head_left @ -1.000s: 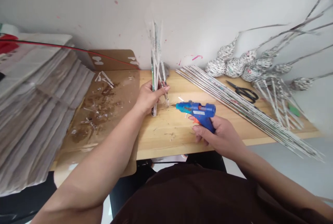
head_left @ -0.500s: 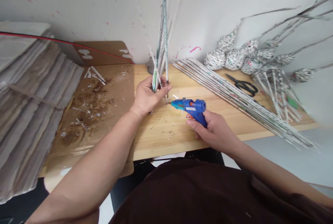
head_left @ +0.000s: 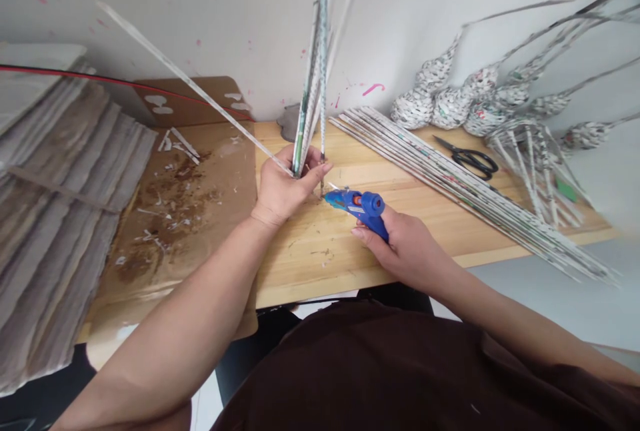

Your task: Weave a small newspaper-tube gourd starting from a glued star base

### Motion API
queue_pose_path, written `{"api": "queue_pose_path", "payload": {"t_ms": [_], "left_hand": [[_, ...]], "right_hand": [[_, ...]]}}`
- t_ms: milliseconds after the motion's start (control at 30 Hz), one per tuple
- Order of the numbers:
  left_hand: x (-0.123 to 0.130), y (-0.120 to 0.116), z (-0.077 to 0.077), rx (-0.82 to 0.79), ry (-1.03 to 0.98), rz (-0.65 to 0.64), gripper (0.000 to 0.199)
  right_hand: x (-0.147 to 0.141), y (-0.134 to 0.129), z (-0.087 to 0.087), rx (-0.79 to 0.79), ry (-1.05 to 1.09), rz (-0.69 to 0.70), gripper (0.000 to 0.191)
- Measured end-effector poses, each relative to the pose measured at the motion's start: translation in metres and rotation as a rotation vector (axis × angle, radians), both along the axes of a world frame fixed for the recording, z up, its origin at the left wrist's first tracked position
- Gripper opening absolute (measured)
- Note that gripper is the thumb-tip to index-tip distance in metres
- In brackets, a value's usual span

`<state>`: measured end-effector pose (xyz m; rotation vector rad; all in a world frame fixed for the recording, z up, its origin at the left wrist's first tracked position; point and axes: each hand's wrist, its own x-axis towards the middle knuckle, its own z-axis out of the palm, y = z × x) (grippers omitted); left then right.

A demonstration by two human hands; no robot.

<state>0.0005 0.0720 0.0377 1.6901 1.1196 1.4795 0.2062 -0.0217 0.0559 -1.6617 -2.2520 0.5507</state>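
My left hand (head_left: 285, 184) is closed round the lower ends of several rolled paper sticks (head_left: 311, 87), which stand nearly upright. One white paper stick (head_left: 195, 87) leans far out to the left from the same grip. In my right hand (head_left: 407, 241) is a blue glue gun (head_left: 357, 205), held by its handle. Its nozzle points left, close to the foot of the sticks beneath my left thumb. Whether the tip touches them I cannot tell. The lower ends of the bundle are partly hidden by my left fingers.
More paper sticks (head_left: 450, 184) lie slantwise on the wooden table (head_left: 295, 277). Black scissors (head_left: 470, 161) and several woven paper gourds (head_left: 450, 111) are behind them. On the left are a stained brown board (head_left: 220, 171) with scraps and a stack of grey sheets (head_left: 60, 204).
One white stick has swung out to the left, away from the upright bundle. The glue gun has shifted slightly left, nearer to my left hand, which keeps its grip.
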Motion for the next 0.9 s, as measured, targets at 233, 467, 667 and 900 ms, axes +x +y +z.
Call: {"api": "queue_pose_path", "payload": {"t_ms": [233, 467, 667, 900], "left_hand": [[0.0026, -0.0017, -0.0045, 0.045, 0.032, 0.014, 0.025], [0.0047, -0.0047, -0.002, 0.075, 0.043, 0.014, 0.021], [0.0046, -0.0046, -0.0039, 0.066, 0.05, 0.017, 0.024], [-0.0028, -0.0023, 0.0015, -0.056, 0.051, -0.101, 0.037]], "right_hand": [[0.0008, 0.0019, -0.0009, 0.007, -0.053, 0.014, 0.032], [0.002, 0.0017, -0.0016, 0.019, -0.085, 0.022, 0.032], [0.0011, 0.0032, -0.0035, 0.032, -0.12, 0.014, 0.032], [-0.0023, 0.0031, 0.0029, 0.015, -0.192, 0.016, 0.037]]}}
